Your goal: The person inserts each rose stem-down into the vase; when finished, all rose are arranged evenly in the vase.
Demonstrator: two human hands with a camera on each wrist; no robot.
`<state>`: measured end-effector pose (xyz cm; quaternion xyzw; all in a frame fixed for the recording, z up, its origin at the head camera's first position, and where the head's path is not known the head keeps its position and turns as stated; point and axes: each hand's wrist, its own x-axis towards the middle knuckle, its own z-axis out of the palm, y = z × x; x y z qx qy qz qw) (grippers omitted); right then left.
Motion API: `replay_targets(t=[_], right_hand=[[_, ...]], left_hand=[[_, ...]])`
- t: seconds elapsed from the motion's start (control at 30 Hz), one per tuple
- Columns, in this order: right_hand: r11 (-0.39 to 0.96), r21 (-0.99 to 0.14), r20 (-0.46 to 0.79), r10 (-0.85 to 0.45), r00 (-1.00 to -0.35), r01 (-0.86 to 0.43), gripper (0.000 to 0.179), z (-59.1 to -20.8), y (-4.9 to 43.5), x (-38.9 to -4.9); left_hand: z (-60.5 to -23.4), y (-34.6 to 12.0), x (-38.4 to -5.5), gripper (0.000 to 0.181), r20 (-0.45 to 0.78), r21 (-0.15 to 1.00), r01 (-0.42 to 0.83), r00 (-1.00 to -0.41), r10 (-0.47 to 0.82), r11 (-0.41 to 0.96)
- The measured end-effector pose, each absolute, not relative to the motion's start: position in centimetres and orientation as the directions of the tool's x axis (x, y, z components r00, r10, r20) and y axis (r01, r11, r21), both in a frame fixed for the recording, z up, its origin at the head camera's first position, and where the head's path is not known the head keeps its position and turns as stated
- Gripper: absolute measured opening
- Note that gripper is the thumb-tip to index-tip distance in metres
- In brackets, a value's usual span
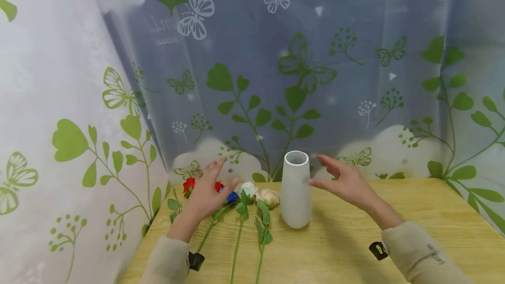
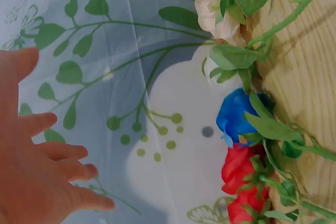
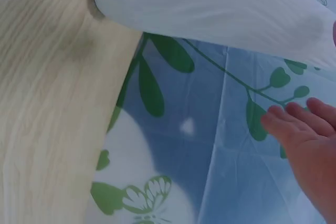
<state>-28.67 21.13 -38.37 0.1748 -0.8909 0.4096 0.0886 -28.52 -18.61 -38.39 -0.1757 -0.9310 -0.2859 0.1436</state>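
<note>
A white textured vase point(image 1: 296, 196) stands upright on the wooden table. My right hand point(image 1: 349, 185) is beside its right side, fingers extended and holding nothing; whether the thumb touches the vase I cannot tell. In the right wrist view, the vase point(image 3: 220, 9) spans the top, above the hand point(image 3: 307, 145). My left hand point(image 1: 209, 194) hovers over the artificial roses, its fingers spread and nothing in them. Beneath and beside it lie red roses point(image 2: 242, 169), a blue rose point(image 1: 232, 197), a white rose point(image 1: 248, 188) and a peach rose point(image 1: 269, 198).
The long green stems point(image 1: 237, 249) reach toward the table's near edge. A curtain point(image 1: 252, 25) printed with leaves and butterflies hangs behind the table point(image 1: 339, 249), with a similar pale sheet point(image 1: 43, 100) along the left. The vase stands just right of the peach rose.
</note>
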Motion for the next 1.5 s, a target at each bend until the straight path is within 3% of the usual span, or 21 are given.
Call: replay_targets(t=[0.33, 0.7, 1.27, 1.5], right_hand=[[0.430, -0.806, 0.352, -0.204, -0.913, -0.407, 0.072, -39.4, 19.8, -29.2], [0.397, -0.822, 0.339, -0.233, -0.911, -0.408, 0.069, -39.6, 18.9, -29.5], [0.400, -0.814, 0.346, -0.250, -0.904, -0.421, 0.073, -40.1, 18.3, -29.8], [0.417, -0.806, 0.345, -0.245, -0.906, -0.420, 0.072, -40.1, 18.3, -29.8]], left_hand=[[-40.0, -22.3, -27.9, 0.060, 0.356, 0.664, 0.316, -0.931, 0.085, 0.678], [-42.2, -26.2, -27.6, 0.042, 0.220, 0.841, 0.190, -0.975, 0.000, 0.507], [-46.6, -32.7, -26.9, 0.050, 0.018, 0.955, 0.000, -0.998, -0.058, 0.296], [-48.5, -34.4, -26.8, 0.050, -0.028, 0.960, -0.060, -0.993, -0.117, 0.275]])
